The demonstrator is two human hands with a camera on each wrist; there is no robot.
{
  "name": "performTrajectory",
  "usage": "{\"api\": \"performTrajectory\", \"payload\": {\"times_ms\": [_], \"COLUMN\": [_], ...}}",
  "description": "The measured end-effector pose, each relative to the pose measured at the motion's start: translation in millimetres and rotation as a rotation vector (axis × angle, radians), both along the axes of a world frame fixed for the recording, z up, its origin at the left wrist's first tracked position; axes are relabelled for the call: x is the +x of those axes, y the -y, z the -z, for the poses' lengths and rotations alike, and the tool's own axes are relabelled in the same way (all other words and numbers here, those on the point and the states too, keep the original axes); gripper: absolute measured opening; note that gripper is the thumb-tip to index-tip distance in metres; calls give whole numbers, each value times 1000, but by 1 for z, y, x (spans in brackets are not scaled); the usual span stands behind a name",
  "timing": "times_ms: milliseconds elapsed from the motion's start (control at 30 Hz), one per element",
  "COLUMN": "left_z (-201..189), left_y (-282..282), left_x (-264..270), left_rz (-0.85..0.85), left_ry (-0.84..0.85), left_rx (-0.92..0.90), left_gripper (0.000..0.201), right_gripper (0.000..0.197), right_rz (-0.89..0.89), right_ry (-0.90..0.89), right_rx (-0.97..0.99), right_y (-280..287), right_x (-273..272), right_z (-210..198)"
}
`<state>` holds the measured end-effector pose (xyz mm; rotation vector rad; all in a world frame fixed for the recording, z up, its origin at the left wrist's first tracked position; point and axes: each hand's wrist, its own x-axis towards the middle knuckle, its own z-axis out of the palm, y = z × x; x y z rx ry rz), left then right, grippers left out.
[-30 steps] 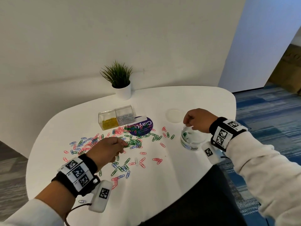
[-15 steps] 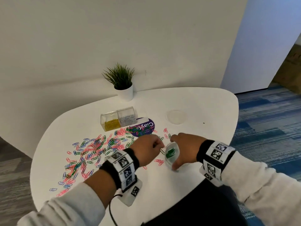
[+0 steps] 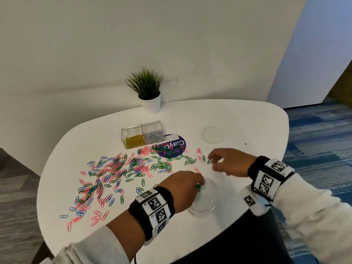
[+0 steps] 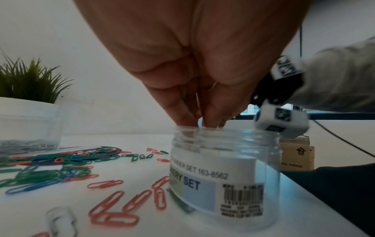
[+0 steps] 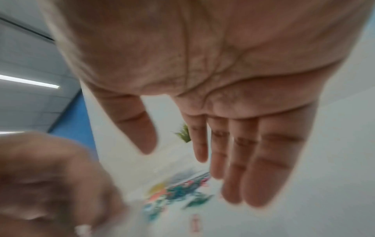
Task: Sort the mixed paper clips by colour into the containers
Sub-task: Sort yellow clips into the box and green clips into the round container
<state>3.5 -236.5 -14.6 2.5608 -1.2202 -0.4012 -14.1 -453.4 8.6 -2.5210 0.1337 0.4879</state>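
Nearest the person, the clear jar (image 3: 204, 199) stands upright by the front edge of the white surface (image 3: 247, 122), and the left hand (image 3: 182, 187) hangs over its mouth, fingertips (image 4: 186, 118) bunched and pinching a few green clips (image 3: 198, 187) at the rim. Just beyond the jar, the right hand (image 3: 228, 164) reaches out with fingers spread and nothing in it, near some loose green and pink clips. Left of the jar and further back, the mixed paper clips (image 3: 118, 172) lie scattered flat: light, thin, springy wire with a slick coating, apt to hook together, so each is probably best pinched across its width or slid free before lifting. Beyond the jar, a two-part clear box (image 3: 142, 137) holds gold and silver clips, a round lid (image 3: 212, 135) lies to its right, and a potted plant (image 3: 146, 90) stands furthest back.
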Motion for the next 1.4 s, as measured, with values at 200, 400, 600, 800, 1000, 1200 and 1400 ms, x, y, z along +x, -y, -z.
{"api": "performTrajectory", "payload": {"times_ms": [200, 400, 600, 800, 1000, 1200, 1400], "left_z": [-2, -14, -3, 24, 41, 38, 19], "left_y": [-9, -13, -2, 19, 35, 30, 10], "left_x": [5, 15, 75, 119, 133, 130, 140], "left_rz": [-2, -75, -214, 19, 87, 45, -444], "left_ry": [-75, -134, -2, 112, 195, 171, -206], "left_rx": [-14, -206, -91, 312, 243, 187, -212], "left_gripper": [44, 33, 22, 48, 36, 19, 10], "right_gripper": [28, 12, 10, 16, 16, 14, 17], "right_rz": [-35, -82, 50, -4, -74, -130, -123], "right_ry": [54, 109, 136, 105, 95, 84, 46], "right_rx": [-259, -329, -172, -191, -239, -306, -289], "right_y": [16, 8, 9, 7, 6, 5, 4], "right_x": [45, 57, 59, 62, 64, 63, 61], "right_z": [47, 60, 58, 60, 67, 66, 60]}}
